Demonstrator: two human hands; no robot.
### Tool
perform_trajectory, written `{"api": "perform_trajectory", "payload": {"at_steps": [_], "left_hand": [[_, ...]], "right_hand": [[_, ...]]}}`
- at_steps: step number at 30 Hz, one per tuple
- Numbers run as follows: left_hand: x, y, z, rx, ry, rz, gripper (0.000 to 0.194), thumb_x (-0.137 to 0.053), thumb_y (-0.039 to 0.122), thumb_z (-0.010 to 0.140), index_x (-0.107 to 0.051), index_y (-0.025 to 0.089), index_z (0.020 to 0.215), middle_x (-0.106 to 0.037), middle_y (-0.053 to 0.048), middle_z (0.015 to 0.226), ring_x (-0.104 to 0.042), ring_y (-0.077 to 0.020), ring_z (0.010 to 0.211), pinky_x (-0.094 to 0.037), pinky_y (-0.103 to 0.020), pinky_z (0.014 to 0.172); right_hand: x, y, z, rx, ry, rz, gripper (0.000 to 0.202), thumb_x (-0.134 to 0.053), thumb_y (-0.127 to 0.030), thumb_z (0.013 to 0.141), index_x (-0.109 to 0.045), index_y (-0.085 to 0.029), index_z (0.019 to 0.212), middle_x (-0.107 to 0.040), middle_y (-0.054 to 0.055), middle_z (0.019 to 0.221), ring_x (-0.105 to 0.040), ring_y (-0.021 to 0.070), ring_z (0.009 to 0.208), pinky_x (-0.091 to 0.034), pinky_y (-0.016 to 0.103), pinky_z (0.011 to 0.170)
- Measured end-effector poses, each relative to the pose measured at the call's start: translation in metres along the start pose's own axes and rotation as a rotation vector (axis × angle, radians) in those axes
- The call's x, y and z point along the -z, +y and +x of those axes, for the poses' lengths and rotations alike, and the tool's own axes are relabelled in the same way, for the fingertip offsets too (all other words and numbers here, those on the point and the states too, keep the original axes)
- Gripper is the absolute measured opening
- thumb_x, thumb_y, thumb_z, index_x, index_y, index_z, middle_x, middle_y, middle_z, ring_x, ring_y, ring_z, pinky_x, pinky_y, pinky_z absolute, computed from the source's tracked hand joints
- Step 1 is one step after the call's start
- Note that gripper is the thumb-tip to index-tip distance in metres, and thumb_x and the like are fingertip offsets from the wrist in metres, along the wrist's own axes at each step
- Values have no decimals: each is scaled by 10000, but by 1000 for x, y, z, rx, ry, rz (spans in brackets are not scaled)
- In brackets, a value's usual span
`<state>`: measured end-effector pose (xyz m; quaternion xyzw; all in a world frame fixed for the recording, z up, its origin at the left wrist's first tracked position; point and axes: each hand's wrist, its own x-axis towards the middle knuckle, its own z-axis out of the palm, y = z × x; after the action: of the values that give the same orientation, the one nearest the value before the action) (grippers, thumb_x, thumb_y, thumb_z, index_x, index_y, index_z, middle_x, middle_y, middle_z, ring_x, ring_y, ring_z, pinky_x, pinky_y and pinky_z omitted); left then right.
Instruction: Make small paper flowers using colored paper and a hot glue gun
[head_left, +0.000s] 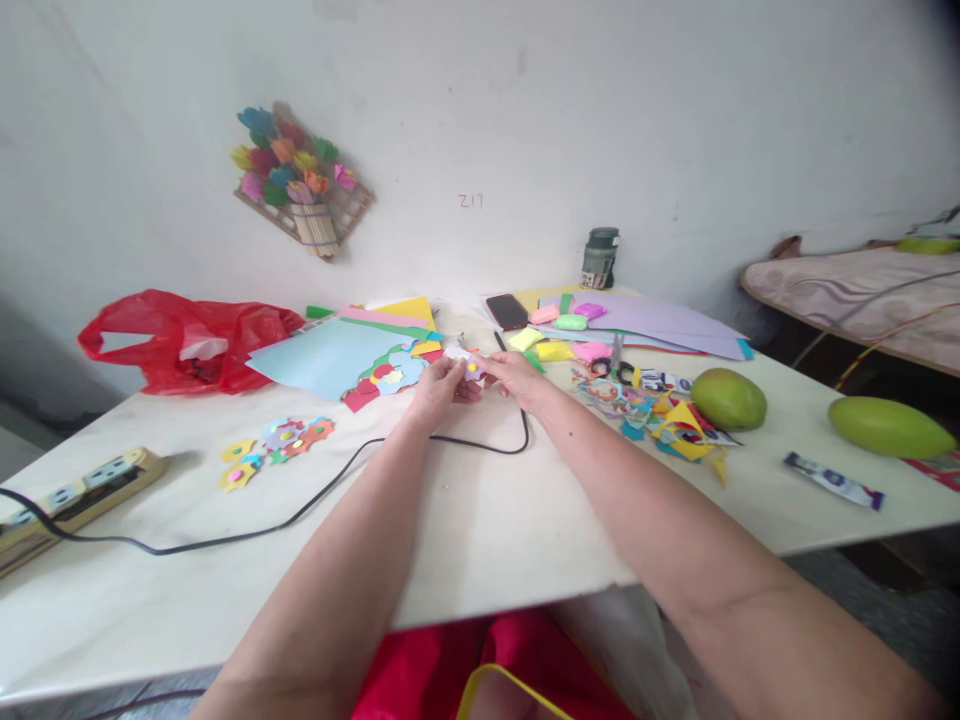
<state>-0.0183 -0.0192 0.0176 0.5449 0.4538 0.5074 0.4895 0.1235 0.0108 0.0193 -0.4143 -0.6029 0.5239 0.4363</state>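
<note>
Left hand [441, 388]: thumb and fingers pinched together on a small pale paper piece [456, 353] bearing a yellow dot. Right hand [517, 380]: thumb and fingers drawn close at the piece's right edge, gripping it. Piece sits between the hands, over the white table [517, 540]. Just left: overlapping coloured cut-outs [391, 376], then a light-blue sheet [311, 355]. Nearer the body on that side: small paper flowers [283, 437]. Black cable [157, 552] crosses below the hands. Right: scissors [616, 368], paper scraps [682, 430], green fruit [727, 400]. Beyond the hands: dark phone [507, 312], lying flat
</note>
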Motion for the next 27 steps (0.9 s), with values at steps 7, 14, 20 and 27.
{"api": "perform_trajectory", "payload": {"at_steps": [7,14,20,27], "left_hand": [[-1,-2,2,-10,-3,32,307,-559,441,775,-453,158,724,-609,-9,560,-607,-126,500,-510,-259,548],[-1,-1,1,13,-19,34,335,-557,481,761,-478,157,733,-609,-14,573,-603,-128,505,-512,-264,557],[-2,-1,0,-7,19,17,326,-588,458,741,-468,156,720,-597,-5,569,-594,-116,497,-513,-249,554],[2,-3,2,-1,-26,-2,392,-559,532,726,-506,146,771,-606,-24,587,-603,-134,511,-515,-269,553]], "right_hand": [[-2,-1,0,-6,75,-8,202,-633,-331,695,-571,-145,647,-566,2,590,-484,70,510,-223,165,354],[-4,1,0,-13,65,49,252,-707,-341,610,-545,-148,602,-529,-17,523,-479,72,503,-221,166,364],[-5,-2,-3,-28,31,74,203,-661,-322,654,-567,-146,616,-556,-5,546,-492,77,510,-217,172,361],[-5,-2,-2,-15,93,13,143,-623,-252,676,-551,-150,607,-538,-17,538,-482,73,504,-232,171,376]]}}
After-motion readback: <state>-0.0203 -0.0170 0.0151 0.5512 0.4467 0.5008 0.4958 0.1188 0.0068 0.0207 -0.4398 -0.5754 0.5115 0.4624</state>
